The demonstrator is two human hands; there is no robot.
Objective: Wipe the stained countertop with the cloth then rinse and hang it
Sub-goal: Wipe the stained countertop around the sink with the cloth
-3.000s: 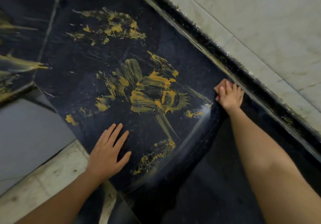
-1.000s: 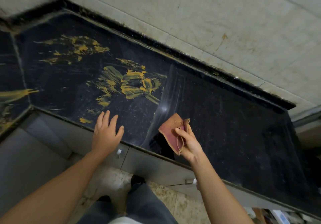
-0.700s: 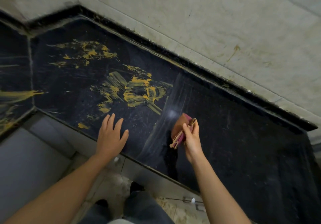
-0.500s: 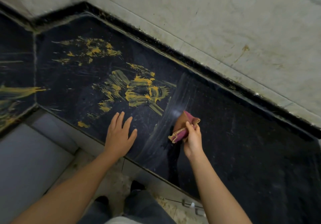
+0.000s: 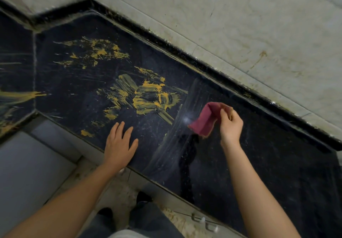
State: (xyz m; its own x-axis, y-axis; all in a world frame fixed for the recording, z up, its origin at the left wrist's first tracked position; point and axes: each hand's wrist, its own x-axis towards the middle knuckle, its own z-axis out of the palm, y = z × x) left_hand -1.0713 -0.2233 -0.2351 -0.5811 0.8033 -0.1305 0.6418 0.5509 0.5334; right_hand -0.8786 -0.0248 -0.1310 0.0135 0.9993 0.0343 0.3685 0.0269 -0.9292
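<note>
The big yellow smear [image 5: 149, 99] sat roughly midway along the dark bench [image 5: 268, 163] on my feed, so I'll place everything off that.

The right hand [image 5: 231, 125] was off to the right of the smear, thumb and fingers pinching the top edge of the dark red cloth [image 5: 204, 122]. The cloth hung folded from that pinch, between the hand and the smear. It looked lifted off the bench, though I honestly couldn't tell if its lowest corner was touching the surface. Between the smear and the cloth ran a hazy wiped streak [image 5: 177, 128] with a bright glint of light in it.

The left hand [image 5: 119, 145] was on the near side of the smear, palm flat on the bench right at the front edge. Its fingers were straight and spread, gripping nothing.

A small yellow blob [image 5: 86, 133] lay down and to the left of the smear, close to that same edge. A scattered yellow splatter [image 5: 98, 53] lay beyond the smear, toward the tiled wall [image 5: 231, 25]. One long yellow streak [image 5: 22, 95] was way off to the smear's left, on the adjoining slab.

Nearer me than the smear, below the bench edge, I could see grey-trousered legs [image 5: 148, 221] and a metal cabinet handle [image 5: 203, 221].
</note>
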